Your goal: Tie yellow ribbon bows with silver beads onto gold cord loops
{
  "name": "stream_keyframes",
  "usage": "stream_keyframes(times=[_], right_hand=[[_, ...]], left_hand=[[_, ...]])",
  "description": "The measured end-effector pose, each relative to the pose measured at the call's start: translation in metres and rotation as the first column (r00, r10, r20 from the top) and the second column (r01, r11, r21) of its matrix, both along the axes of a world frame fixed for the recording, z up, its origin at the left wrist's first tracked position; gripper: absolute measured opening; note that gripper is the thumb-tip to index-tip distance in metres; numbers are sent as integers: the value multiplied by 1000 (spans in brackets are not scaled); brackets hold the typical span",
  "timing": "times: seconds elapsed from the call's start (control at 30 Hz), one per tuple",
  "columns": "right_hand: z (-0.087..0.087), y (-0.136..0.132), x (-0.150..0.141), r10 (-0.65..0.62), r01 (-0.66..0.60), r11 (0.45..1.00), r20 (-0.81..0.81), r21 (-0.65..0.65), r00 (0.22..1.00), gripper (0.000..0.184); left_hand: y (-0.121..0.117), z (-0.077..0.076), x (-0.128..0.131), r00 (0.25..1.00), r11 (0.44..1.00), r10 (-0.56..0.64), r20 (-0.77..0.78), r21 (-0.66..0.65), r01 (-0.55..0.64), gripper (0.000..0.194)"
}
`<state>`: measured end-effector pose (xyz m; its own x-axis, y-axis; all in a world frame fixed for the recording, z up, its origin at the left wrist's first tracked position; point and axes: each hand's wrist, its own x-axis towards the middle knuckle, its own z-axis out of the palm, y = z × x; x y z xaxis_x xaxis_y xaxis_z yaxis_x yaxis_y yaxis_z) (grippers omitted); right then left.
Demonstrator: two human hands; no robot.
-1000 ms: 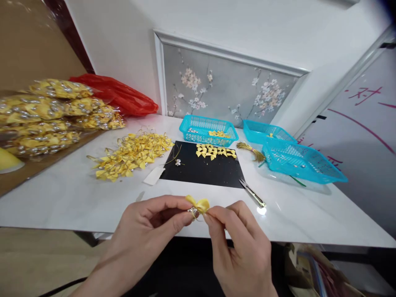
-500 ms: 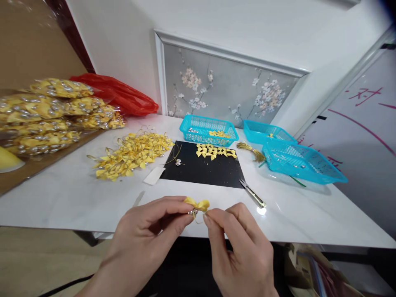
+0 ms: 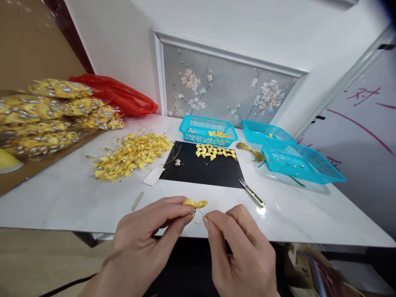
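Between thumb and forefinger, my left hand (image 3: pixel 151 239) pinches a yellow ribbon bow (image 3: pixel 195 203) with silvery beads under it, mostly covered by the fingertips. Just to the right, my right hand (image 3: pixel 239 247) is closed on the end of a thin cord (image 3: pixel 200 213) that runs from the bow. A loop of the cord hangs below the beads. Beyond the hands lies a black mat (image 3: pixel 201 175) bearing a row of yellow bows (image 3: pixel 213 151) and a small beaded piece with cord (image 3: pixel 177 162). Thread snips (image 3: pixel 252 193) rest at the mat's right corner.
A heap of beaded yellow bows (image 3: pixel 133 156) lies left of the mat, near a white card (image 3: pixel 154 176). Bagged bows (image 3: pixel 46 109) and a red plastic bag (image 3: pixel 123 97) are farther left. Blue baskets (image 3: pixel 306 163) and a cord bundle (image 3: pixel 252 151) stand at the back and right.
My right hand has moved slightly right and down, away from the bow, drawing out the cord. The bow has tipped flatter in my left fingers.
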<state>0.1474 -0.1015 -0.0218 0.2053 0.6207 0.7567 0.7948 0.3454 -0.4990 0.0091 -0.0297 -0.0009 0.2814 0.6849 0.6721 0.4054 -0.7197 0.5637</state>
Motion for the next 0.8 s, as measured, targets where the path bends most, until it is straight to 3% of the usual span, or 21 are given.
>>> stream_keyframes(times=[0.2,0.43,0.8], right_hand=[[-1,2,-1,-9,9,1000,-15,15,1000,13],[-2,2,-1,-7,7,1000,-15,9,1000,13],[-5,4,0,67,-74,996,-127,-53,990,16]], left_hand=[[-1,2,2,999,997,-24,-23,72,25,16],[0,-1,0,998,996,-55,-24,62,57,15],[4,-5,0,989,988,-134,67,-68,138,17]])
